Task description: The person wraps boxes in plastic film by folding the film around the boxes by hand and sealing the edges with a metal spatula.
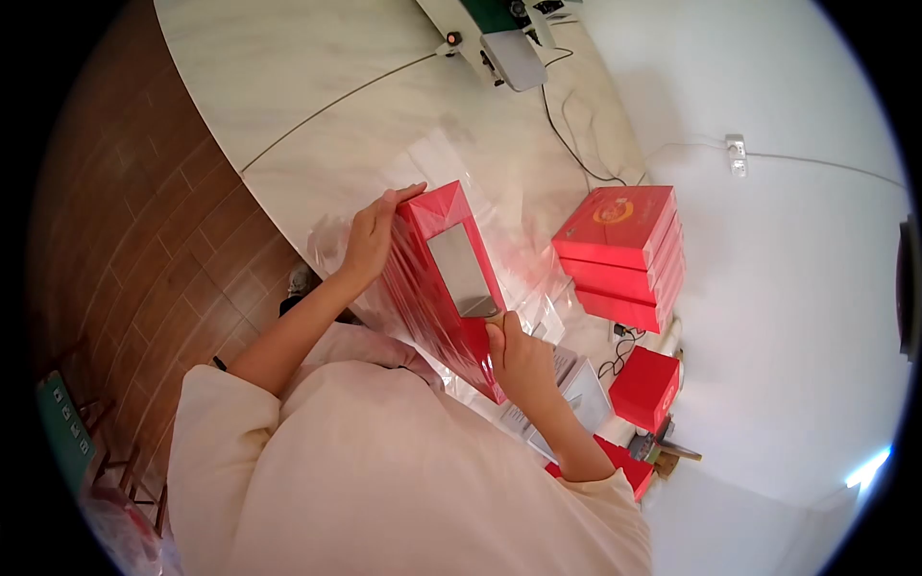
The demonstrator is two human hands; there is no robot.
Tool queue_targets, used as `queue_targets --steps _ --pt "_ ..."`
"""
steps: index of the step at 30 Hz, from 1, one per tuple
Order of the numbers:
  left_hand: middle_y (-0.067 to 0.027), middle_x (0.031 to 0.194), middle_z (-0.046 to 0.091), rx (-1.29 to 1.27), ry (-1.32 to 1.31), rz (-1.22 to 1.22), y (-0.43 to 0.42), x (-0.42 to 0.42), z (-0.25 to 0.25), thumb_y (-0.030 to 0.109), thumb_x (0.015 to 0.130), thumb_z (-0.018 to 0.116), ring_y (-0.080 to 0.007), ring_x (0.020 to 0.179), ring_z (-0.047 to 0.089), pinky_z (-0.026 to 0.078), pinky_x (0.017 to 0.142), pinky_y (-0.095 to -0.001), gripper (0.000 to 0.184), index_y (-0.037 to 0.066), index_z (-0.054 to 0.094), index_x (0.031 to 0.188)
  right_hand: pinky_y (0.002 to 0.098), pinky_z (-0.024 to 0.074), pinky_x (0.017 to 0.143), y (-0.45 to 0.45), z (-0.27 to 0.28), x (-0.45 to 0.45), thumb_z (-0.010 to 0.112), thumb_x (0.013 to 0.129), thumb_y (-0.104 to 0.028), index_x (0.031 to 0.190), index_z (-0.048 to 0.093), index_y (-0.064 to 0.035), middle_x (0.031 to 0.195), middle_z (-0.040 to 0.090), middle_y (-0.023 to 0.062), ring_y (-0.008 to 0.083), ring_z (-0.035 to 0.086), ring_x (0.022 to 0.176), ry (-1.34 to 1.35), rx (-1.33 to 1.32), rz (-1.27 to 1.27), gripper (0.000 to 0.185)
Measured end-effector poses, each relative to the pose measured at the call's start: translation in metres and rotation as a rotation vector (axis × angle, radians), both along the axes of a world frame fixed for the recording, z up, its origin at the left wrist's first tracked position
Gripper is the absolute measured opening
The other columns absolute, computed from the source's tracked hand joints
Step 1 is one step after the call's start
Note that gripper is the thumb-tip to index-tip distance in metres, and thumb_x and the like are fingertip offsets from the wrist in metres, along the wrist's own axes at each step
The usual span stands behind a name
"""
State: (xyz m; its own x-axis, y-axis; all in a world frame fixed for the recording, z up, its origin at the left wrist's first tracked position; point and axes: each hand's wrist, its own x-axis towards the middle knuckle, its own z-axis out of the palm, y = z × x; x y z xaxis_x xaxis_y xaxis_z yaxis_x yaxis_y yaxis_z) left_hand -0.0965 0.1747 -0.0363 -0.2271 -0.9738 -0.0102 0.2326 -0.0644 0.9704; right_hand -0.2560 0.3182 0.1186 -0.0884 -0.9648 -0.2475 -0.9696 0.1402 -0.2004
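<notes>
Red and film-wrapped, the box (442, 298) tilts over the desk (317, 67), long axis eleven to five, the left hand (373, 235) touching it at ten o'clock, grip unclear, the right hand (521, 360) clenching a scraper (461, 274) against it from four.

My left grip (373, 233) rests on the upper end of a tilted red box (474, 338) wrapped in clear film (408, 281), while my right grip (523, 360) clasps a broad metal blade (460, 272) over its side, near stacked red boxes (622, 252) on a pale table (307, 72).
</notes>
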Motion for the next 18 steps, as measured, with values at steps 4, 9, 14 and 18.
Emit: queue_targets --steps 4,9,14,18 --pt "-0.0186 0.116 0.066 -0.040 -0.058 0.084 0.003 -0.003 0.001 0.041 0.105 0.027 -0.0266 0.109 0.061 0.041 0.099 -0.0336 0.057 -0.001 0.063 0.118 0.0479 0.0466 0.049 -0.036 -0.001 0.021 0.050 0.098 -0.022 0.096 0.051 -0.0059 0.063 0.061 0.0164 0.0382 0.061 0.055 0.056 0.027 0.012 0.017" --pt "-0.0162 0.098 0.069 0.045 -0.183 0.046 0.002 -0.002 -0.023 0.043 0.105 0.026 -0.0275 0.088 0.063 0.046 0.086 -0.0363 0.061 -0.005 0.063 0.109 0.0452 0.0454 0.047 -0.105 -0.012 0.043 0.048 0.099 -0.024 0.096 0.050 -0.0049 0.058 0.060 0.0152 0.0359 0.060 0.053 0.069 -0.075 0.165 0.019" --pt "-0.0150 0.101 0.069 0.055 -0.218 -0.038 0.000 0.002 -0.012 0.039 0.106 0.029 -0.0251 0.094 0.062 0.045 0.090 -0.0344 0.055 -0.004 0.063 0.110 0.0412 0.0456 0.042 -0.104 -0.014 0.031 0.051 0.098 -0.029 0.089 0.048 -0.0040 0.051 0.058 0.0138 0.0321 0.061 0.047 0.065 -0.198 0.254 0.026" --pt "-0.0131 0.115 0.065 -0.025 0.036 0.104 0.006 -0.005 0.002 0.036 0.105 0.032 -0.0214 0.113 0.057 0.036 0.103 -0.0316 0.047 0.000 0.060 0.119 0.0423 0.0460 0.042 -0.067 -0.014 0.003 0.050 0.098 -0.029 0.088 0.047 -0.0043 0.051 0.058 0.0146 0.0334 0.061 0.047 0.125 -0.210 0.107 0.027"
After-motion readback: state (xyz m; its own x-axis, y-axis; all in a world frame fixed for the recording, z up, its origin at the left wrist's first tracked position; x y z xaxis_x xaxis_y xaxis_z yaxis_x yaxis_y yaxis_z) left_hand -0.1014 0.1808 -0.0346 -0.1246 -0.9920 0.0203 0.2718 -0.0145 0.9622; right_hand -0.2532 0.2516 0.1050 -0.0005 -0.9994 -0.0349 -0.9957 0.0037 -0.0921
